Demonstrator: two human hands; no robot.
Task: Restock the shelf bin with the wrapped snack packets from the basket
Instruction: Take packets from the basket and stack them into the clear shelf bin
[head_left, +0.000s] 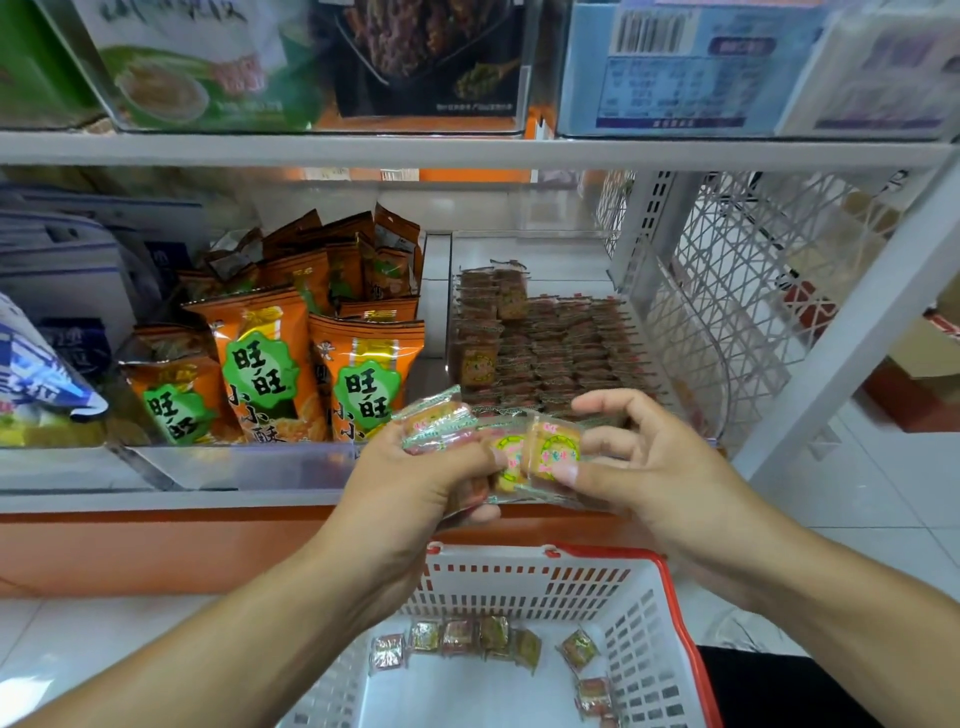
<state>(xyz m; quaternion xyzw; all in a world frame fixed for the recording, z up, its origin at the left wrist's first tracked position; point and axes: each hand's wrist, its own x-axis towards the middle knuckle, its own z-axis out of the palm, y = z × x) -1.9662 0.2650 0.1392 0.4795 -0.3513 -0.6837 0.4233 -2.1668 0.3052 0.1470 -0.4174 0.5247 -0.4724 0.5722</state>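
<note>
My left hand grips a bunch of small clear-wrapped snack packets in front of the shelf edge. My right hand pinches one packet at the right end of that bunch, thumb on its front. Just behind both hands stands the clear shelf bin, holding rows of the same packets packed upright. Below my hands is a white basket with a red rim; several loose packets lie on its bottom.
Orange snack bags fill the clear bin to the left. Blue and white bags lie further left. A white mesh side panel closes the shelf on the right. An upper shelf carries boxed goods overhead.
</note>
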